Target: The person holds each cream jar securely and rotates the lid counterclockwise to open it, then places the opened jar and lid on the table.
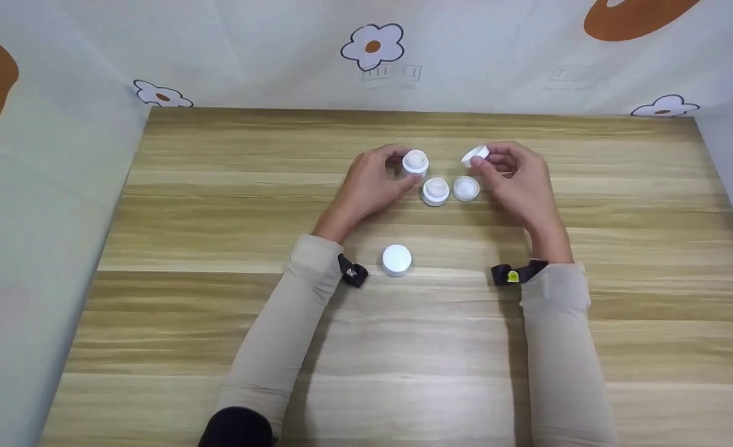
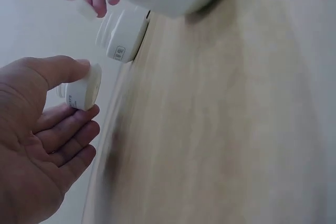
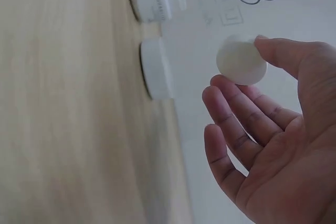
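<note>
My left hand [image 1: 371, 180] pinches a small white jar [image 1: 415, 164] without its lid, between thumb and fingers. In the left wrist view this held jar [image 2: 83, 88] is tilted and stands clear of the table. A white round lid [image 1: 476, 155] is pinched in my right hand [image 1: 523, 180]; the right wrist view shows the lid's flat top [image 3: 241, 62]. Between the hands a second lidless jar [image 1: 436, 191] stands on the table. Right beside it lies another lid [image 1: 466, 188], its hollow side up. Nearer to me is a white jar with its lid on [image 1: 396, 260].
A wood-grain table [image 1: 440, 360] lies under everything. Behind it hangs a pale wall covering [image 1: 267, 56] with flower prints, and a similar pale covering [image 1: 43, 205] borders the left side. Dark wrist cameras sit on both sleeves [image 1: 555, 360].
</note>
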`<state>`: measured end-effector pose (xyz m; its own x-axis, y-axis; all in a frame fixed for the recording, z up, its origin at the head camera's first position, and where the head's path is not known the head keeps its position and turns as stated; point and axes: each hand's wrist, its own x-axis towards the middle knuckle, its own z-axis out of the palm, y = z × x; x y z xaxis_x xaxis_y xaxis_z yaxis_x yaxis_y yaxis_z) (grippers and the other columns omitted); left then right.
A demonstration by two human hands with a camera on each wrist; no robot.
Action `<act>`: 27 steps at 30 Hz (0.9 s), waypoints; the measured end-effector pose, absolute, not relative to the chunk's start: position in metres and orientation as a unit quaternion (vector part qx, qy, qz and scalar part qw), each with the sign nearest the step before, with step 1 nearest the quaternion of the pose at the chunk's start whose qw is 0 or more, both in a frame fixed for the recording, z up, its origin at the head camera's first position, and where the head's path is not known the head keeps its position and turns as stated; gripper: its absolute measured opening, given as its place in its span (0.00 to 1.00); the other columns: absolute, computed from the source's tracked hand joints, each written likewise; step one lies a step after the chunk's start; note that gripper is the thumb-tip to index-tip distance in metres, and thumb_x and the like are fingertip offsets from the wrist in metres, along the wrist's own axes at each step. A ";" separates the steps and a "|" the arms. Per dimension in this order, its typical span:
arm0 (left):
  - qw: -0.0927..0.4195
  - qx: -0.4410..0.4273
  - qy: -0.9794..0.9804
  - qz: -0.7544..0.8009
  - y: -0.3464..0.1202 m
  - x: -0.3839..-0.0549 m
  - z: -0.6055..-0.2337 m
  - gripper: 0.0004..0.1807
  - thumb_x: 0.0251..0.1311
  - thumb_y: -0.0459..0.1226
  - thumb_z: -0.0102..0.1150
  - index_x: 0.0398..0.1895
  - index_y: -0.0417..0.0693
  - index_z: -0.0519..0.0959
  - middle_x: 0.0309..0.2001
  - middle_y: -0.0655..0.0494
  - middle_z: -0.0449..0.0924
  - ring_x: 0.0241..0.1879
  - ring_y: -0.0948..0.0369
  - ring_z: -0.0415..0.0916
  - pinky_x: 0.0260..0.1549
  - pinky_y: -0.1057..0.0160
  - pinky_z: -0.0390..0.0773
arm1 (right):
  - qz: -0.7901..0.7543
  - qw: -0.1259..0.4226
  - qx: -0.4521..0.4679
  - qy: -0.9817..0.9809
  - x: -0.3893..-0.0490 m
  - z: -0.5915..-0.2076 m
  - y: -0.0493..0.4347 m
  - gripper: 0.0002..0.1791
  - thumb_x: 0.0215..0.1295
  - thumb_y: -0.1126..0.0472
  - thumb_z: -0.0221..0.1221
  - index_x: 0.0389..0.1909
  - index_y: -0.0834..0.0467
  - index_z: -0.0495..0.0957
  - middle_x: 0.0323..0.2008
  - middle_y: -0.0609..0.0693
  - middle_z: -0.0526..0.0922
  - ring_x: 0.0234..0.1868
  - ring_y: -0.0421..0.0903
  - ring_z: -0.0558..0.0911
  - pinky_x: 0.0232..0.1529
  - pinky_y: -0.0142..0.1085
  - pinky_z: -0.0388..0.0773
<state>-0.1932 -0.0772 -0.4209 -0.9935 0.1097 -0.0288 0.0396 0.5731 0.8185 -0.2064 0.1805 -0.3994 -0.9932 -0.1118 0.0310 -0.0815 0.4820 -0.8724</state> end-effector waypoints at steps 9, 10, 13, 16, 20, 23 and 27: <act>0.051 0.071 0.882 0.463 -0.074 -0.206 -0.428 0.26 0.64 0.43 0.75 0.64 0.47 0.82 0.61 0.54 0.87 0.64 0.59 0.81 0.70 0.63 0.74 | -0.502 0.049 -0.030 0.863 -0.216 -0.417 0.185 0.23 0.72 0.55 0.67 0.60 0.65 0.81 0.54 0.62 0.88 0.48 0.33 0.84 0.57 0.25 0.80; 0.051 0.074 0.883 0.461 -0.074 -0.206 -0.428 0.26 0.64 0.43 0.75 0.63 0.47 0.82 0.61 0.54 0.87 0.64 0.60 0.81 0.70 0.63 0.74 | -0.500 0.050 -0.031 0.864 -0.216 -0.417 0.185 0.22 0.73 0.55 0.67 0.60 0.65 0.81 0.55 0.63 0.88 0.49 0.33 0.84 0.58 0.25 0.80; 0.048 0.082 0.886 0.454 -0.074 -0.209 -0.429 0.26 0.64 0.43 0.75 0.63 0.46 0.83 0.61 0.54 0.87 0.66 0.59 0.80 0.72 0.63 0.72 | -0.490 0.049 -0.038 0.869 -0.216 -0.419 0.187 0.23 0.73 0.56 0.67 0.61 0.66 0.81 0.55 0.63 0.87 0.48 0.35 0.84 0.56 0.25 0.80; 0.044 0.091 0.888 0.448 -0.074 -0.210 -0.430 0.26 0.64 0.43 0.75 0.63 0.45 0.83 0.62 0.52 0.86 0.67 0.58 0.78 0.73 0.63 0.70 | -0.469 0.041 -0.044 0.881 -0.215 -0.420 0.186 0.23 0.72 0.56 0.67 0.61 0.66 0.82 0.52 0.62 0.87 0.44 0.37 0.82 0.48 0.23 0.78; 0.040 0.097 0.894 0.436 -0.074 -0.210 -0.431 0.26 0.63 0.43 0.75 0.63 0.46 0.84 0.62 0.52 0.86 0.68 0.56 0.76 0.73 0.61 0.69 | -0.443 0.037 -0.039 0.895 -0.215 -0.420 0.187 0.23 0.72 0.55 0.67 0.59 0.66 0.83 0.47 0.59 0.86 0.40 0.38 0.79 0.43 0.23 0.75; 0.040 0.098 0.898 0.427 -0.074 -0.209 -0.431 0.26 0.64 0.44 0.75 0.63 0.47 0.84 0.63 0.53 0.86 0.67 0.55 0.75 0.73 0.60 0.68 | -0.433 0.041 -0.037 0.899 -0.215 -0.421 0.187 0.23 0.71 0.54 0.67 0.59 0.66 0.83 0.46 0.57 0.86 0.39 0.37 0.79 0.42 0.23 0.75; 0.038 0.100 0.900 0.422 -0.072 -0.209 -0.432 0.26 0.64 0.45 0.74 0.63 0.49 0.84 0.64 0.54 0.85 0.67 0.55 0.74 0.72 0.60 0.68 | -0.422 0.045 -0.041 0.904 -0.214 -0.422 0.189 0.23 0.71 0.54 0.68 0.58 0.66 0.83 0.45 0.58 0.86 0.38 0.37 0.79 0.41 0.22 0.74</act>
